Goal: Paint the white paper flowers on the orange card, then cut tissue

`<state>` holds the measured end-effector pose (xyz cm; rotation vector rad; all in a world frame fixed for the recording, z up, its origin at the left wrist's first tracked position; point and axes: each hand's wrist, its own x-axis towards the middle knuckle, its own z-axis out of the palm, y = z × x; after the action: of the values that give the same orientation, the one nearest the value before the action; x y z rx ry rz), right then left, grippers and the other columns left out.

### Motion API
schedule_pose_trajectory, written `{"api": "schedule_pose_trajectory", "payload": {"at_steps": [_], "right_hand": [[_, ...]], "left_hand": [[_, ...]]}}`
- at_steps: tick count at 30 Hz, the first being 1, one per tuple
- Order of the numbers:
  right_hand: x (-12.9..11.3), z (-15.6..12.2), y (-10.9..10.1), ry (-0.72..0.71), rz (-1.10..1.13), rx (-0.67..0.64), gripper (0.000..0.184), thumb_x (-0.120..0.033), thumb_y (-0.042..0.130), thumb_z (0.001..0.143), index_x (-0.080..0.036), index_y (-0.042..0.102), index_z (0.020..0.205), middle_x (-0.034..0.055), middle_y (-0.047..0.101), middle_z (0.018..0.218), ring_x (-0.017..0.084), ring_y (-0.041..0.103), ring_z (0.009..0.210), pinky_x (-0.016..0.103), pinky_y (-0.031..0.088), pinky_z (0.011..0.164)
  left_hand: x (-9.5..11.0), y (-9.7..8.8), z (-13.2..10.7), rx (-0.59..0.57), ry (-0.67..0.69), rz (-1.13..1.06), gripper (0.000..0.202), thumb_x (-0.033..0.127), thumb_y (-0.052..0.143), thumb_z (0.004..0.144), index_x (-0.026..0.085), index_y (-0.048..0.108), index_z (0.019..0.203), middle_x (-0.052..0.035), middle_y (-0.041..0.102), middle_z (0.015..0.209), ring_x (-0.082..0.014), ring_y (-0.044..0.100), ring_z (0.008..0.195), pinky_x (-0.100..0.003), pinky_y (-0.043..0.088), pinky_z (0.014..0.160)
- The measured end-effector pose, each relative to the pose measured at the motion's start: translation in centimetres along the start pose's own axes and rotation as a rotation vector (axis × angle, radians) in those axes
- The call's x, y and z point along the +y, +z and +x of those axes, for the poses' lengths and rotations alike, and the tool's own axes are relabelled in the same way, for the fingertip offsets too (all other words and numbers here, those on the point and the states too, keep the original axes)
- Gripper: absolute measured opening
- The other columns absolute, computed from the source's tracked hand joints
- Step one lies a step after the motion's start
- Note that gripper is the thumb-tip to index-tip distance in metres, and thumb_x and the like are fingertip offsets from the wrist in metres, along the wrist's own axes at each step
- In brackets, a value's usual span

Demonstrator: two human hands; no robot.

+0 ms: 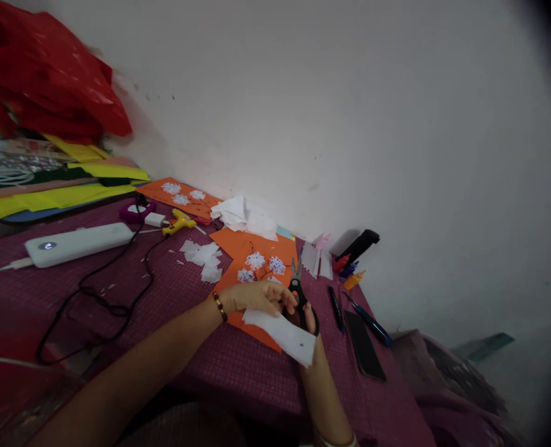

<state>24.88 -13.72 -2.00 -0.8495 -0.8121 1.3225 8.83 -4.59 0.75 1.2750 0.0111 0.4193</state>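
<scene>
My right hand (pixel 309 318) is closed round the black handles of a pair of scissors (pixel 296 284), whose blades point away from me and stand slightly apart. Close beside it, my left hand (pixel 261 297) has curled fingers and grips a white paper strip (pixel 282 335) with a small blue mark. The strip hangs toward me and covers part of my right wrist. Under and beyond the hands lie orange paper sheets (pixel 238 245) bearing white, blue-speckled paper flowers (pixel 255 260) and drawn dark stems.
Paper scraps (pixel 203 256) and crumpled white paper (pixel 242 216) lie beyond the hands. At left are a white power bank (pixel 80 243), a black cable (pixel 149 273) and a yellow glue gun (pixel 179 222). A phone (pixel 365 344), a pen (pixel 335 308) and paint tubes (pixel 353 279) sit at right.
</scene>
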Motion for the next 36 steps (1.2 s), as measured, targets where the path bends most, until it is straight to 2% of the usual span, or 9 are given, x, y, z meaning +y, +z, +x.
{"api": "schedule_pose_trajectory", "payload": {"at_steps": [4,8,12,19,22,25,28,31,36], "right_hand": [[-0.3,-0.4,0.4,0.058,0.047,-0.018,0.037,-0.046,0.077,0.073,-0.026,0.073,0.104,0.0033,0.075,0.107,0.023,0.071,0.09,0.036,0.057,0.079],[-0.2,-0.7,0.1,0.129,0.077,0.062,0.042,-0.028,0.086,0.061,-0.025,0.073,0.101,0.0004,0.077,0.093,0.017,0.071,0.073,0.027,0.057,0.067],[0.0,-0.8,-0.1,0.146,0.111,0.066,0.038,-0.022,0.086,0.06,-0.024,0.075,0.095,-0.0011,0.078,0.088,0.015,0.07,0.071,0.024,0.057,0.069],[-0.6,-0.7,-0.1,0.117,0.256,0.072,0.039,-0.029,0.084,0.06,-0.027,0.074,0.097,-0.0034,0.077,0.097,0.017,0.071,0.083,0.029,0.057,0.079],[-0.9,-0.6,-0.5,0.069,0.272,0.116,0.035,-0.035,0.081,0.064,-0.03,0.072,0.098,-0.0027,0.077,0.094,0.02,0.071,0.08,0.034,0.057,0.072],[-0.9,-0.3,-0.8,0.038,0.26,0.159,0.03,-0.041,0.077,0.069,-0.033,0.07,0.096,-0.0034,0.077,0.086,0.021,0.071,0.074,0.034,0.056,0.064],[-0.8,0.1,-0.8,-0.036,0.205,0.187,0.029,-0.042,0.075,0.07,-0.031,0.068,0.096,-0.0037,0.076,0.082,0.019,0.07,0.069,0.032,0.055,0.061],[-0.7,0.3,-0.4,-0.128,0.144,0.222,0.032,-0.037,0.077,0.069,-0.028,0.066,0.097,-0.0041,0.075,0.086,0.018,0.07,0.074,0.032,0.055,0.069],[-0.6,0.3,-0.2,-0.16,0.099,0.223,0.023,-0.029,0.077,0.067,-0.024,0.067,0.087,-0.0034,0.074,0.086,0.017,0.069,0.081,0.029,0.053,0.078]], "left_hand": [[-0.3,-0.2,0.2,0.218,0.012,-0.026,0.044,0.02,0.089,0.055,0.017,0.071,0.095,-0.0051,0.069,0.093,-0.0154,0.061,0.085,-0.026,0.046,0.075],[-0.8,-0.3,0.6,0.419,0.027,-0.073,0.04,0.024,0.087,0.054,0.015,0.068,0.089,-0.0021,0.066,0.082,-0.0118,0.06,0.072,-0.024,0.045,0.069],[-1.2,-0.5,1.0,0.57,0.033,-0.064,0.032,0.031,0.082,0.061,0.014,0.064,0.08,-0.0014,0.065,0.075,-0.0117,0.06,0.066,-0.025,0.045,0.066],[-1.0,-0.2,1.4,0.771,0.087,0.13,0.014,0.023,0.074,0.069,0.016,0.062,0.07,0.0013,0.061,0.067,-0.0129,0.055,0.065,-0.023,0.04,0.06],[-0.4,-0.1,1.2,0.86,0.128,0.202,0.022,0.022,0.073,0.072,0.019,0.055,0.06,0.005,0.052,0.058,-0.0115,0.048,0.061,-0.021,0.034,0.055],[-0.2,-0.1,0.9,0.8,0.059,0.223,0.039,0.034,0.07,0.078,0.019,0.05,0.048,0.0052,0.042,0.045,-0.0102,0.041,0.048,-0.023,0.029,0.048],[-1.2,0.0,0.6,0.607,-0.096,0.185,0.048,0.05,0.064,0.082,0.017,0.059,0.047,-0.0007,0.052,0.043,-0.0113,0.046,0.04,-0.025,0.032,0.044],[-2.9,0.3,0.8,0.455,-0.213,0.075,0.054,0.062,0.059,0.08,0.013,0.069,0.06,-0.0086,0.064,0.052,-0.0158,0.055,0.041,-0.027,0.038,0.044],[-4.8,0.7,2.0,0.506,-0.188,-0.171,0.046,0.06,0.06,0.081,0.014,0.068,0.077,-0.0071,0.067,0.065,-0.0151,0.059,0.052,-0.027,0.045,0.051]]}}
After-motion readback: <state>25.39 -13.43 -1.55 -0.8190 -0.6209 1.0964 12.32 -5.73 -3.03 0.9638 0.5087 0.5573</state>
